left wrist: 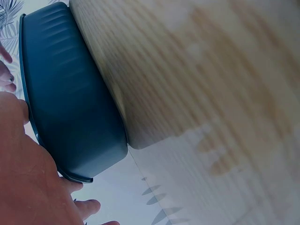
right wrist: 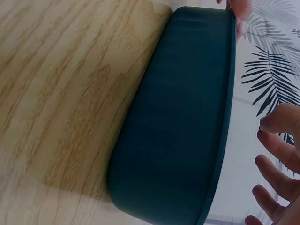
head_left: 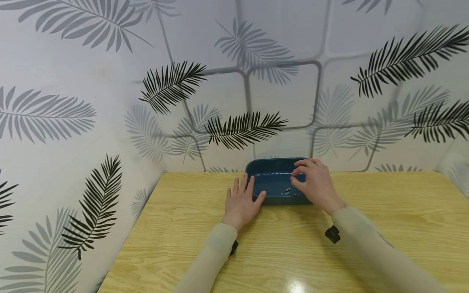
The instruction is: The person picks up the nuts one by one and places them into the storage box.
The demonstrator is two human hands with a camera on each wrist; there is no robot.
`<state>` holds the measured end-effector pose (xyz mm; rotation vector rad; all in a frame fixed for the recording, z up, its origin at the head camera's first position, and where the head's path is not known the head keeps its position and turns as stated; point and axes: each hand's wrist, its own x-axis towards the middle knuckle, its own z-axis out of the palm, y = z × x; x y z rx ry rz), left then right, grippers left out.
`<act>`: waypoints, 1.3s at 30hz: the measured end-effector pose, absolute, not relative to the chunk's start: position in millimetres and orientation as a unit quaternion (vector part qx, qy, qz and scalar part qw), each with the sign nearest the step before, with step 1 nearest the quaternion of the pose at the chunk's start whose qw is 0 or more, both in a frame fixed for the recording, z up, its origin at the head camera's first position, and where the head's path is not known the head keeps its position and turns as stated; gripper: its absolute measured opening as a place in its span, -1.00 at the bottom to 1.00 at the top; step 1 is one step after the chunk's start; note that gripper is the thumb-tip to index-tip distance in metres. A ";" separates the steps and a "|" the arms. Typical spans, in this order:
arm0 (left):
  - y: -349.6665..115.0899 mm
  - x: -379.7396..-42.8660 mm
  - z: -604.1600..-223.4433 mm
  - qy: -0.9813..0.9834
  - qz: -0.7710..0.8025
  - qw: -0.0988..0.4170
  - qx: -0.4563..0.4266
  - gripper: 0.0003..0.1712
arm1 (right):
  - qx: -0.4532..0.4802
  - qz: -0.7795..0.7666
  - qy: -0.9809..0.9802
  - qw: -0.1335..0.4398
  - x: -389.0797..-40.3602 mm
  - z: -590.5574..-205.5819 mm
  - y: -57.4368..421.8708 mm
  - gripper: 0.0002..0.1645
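A dark blue rectangular tray point(head_left: 271, 200) stands on the table, with several small metal nuts point(head_left: 287, 191) on its floor near the front. My left hand point(head_left: 242, 205) rests at the tray's left front corner, fingers spread and straight, thumb at the front rim. In the left wrist view this hand point(left wrist: 28, 164) overlaps the rim. Over the tray's right side, my right hand point(head_left: 316, 181) pinches a tiny nut point(right wrist: 260, 128) between thumb and index finger, the other fingers apart. That nut is mostly hidden by the fingertips.
The wooden table point(head_left: 190, 228) runs out in front and to both sides. Right behind the tray rises a wall point(head_left: 227, 97) with a leaf pattern. A small black device point(head_left: 332, 234) hangs below the right wrist.
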<state>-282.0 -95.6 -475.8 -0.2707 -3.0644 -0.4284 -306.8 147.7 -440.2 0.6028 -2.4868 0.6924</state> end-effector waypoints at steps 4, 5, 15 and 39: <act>-95.6 -282.8 -476.2 -0.986 -0.138 0.020 -0.086 -0.13 | 0.212 0.243 -0.920 0.225 -313.6 -444.5 146.9 -0.91; -95.7 -282.9 -476.1 -0.986 -0.138 0.021 -0.086 -0.13 | 0.208 0.239 -0.923 0.220 -315.3 -445.5 146.7 -0.91; -95.2 -282.4 -477.3 -0.985 -0.142 0.027 -0.091 -0.14 | 0.175 0.183 -0.956 0.147 -326.6 -455.9 145.8 -0.92; -95.1 -284.2 -479.3 -0.987 -0.129 0.025 -0.088 -0.13 | 0.176 0.155 -0.966 0.109 -319.3 -455.2 147.6 -0.41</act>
